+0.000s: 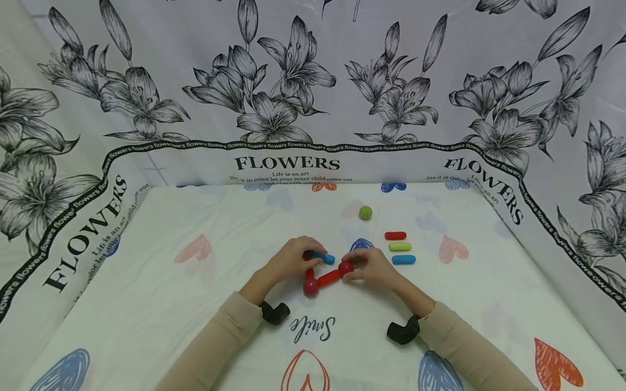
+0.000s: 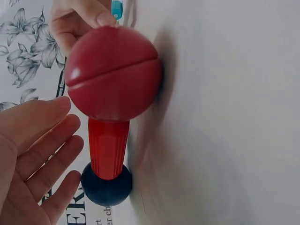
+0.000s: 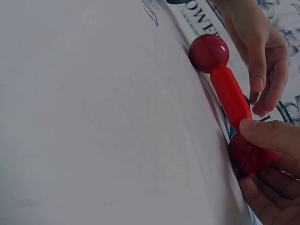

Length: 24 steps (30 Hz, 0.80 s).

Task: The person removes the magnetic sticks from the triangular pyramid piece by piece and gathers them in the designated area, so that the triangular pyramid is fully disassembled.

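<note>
Two red sticks (image 1: 329, 278) meet at a red ball (image 1: 311, 287) nearest the person. A second red ball (image 1: 345, 267) sits at the right end. My right hand (image 1: 374, 266) pinches that right-end ball between thumb and fingers; the grip shows in the right wrist view on the ball (image 3: 248, 154). At the other end is a dark blue ball (image 2: 107, 185), with a blue stick (image 1: 325, 257) beside it in the head view. My left hand (image 1: 295, 256) is by the dark ball, its fingers loosely extended; contact with the ball is unclear.
Right of the hands lie a red stick (image 1: 395, 235), a yellow-green stick (image 1: 400, 247) and another blue stick (image 1: 403, 260) in a column. A green ball (image 1: 365, 212) rests farther back. Flower-printed cloth (image 1: 288, 119) stands behind the table.
</note>
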Each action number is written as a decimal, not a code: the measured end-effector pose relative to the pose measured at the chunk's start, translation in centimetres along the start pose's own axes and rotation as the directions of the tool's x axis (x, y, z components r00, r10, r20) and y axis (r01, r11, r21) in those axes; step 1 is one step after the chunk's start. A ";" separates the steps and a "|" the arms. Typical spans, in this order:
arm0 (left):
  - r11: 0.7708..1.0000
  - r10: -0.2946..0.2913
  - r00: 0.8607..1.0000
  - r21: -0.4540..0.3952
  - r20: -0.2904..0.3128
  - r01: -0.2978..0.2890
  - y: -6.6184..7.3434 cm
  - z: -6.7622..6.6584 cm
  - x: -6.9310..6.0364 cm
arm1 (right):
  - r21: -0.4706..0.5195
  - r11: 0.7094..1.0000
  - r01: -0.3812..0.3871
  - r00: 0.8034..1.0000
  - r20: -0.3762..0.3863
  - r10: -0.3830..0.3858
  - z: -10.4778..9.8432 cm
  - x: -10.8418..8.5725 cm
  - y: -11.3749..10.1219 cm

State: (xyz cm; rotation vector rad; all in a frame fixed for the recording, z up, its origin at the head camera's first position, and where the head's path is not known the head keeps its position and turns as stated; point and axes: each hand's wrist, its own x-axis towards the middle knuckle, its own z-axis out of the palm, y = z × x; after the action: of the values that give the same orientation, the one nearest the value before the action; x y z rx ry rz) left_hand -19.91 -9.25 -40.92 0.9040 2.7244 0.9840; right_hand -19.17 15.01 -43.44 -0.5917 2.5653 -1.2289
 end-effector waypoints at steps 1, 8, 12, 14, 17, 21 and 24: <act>1.000 0.009 1.000 -0.001 -0.003 -0.009 0.2 0.0 -0.2 | 0.002 1.000 0.002 1.000 -0.002 -0.002 0.0 0.0 0.0; 1.000 0.018 1.000 -0.025 0.016 -0.018 1.2 0.6 -1.2 | -0.001 1.000 0.019 1.000 -0.016 -0.019 0.1 0.0 0.2; 1.000 0.001 0.999 0.005 0.050 -0.002 1.7 1.2 -1.5 | 0.000 1.000 0.024 0.999 -0.021 -0.024 0.2 0.1 0.2; 1.000 -0.001 0.998 0.031 0.064 -0.001 2.0 1.5 -1.6 | 0.006 1.000 0.029 0.999 -0.021 -0.029 0.2 0.1 0.1; 0.997 -0.031 0.996 0.078 0.078 0.024 2.5 1.8 -1.6 | 0.015 0.999 0.038 0.999 -0.018 -0.038 0.3 0.1 0.0; 0.989 -0.054 0.995 0.144 0.089 0.040 2.9 2.2 -1.5 | 0.021 0.999 0.037 0.999 -0.009 -0.037 0.4 0.1 -0.1; 0.982 -0.030 0.996 0.187 0.080 0.015 2.9 2.5 -1.4 | 0.024 0.999 0.032 0.999 -0.007 -0.032 0.5 0.1 0.0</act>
State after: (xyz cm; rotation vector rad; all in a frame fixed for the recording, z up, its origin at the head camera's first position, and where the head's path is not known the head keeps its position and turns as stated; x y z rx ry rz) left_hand -16.65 -6.90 -41.22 0.9173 2.7845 0.6800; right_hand -19.06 14.64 -43.75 -0.6276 2.5521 -1.2718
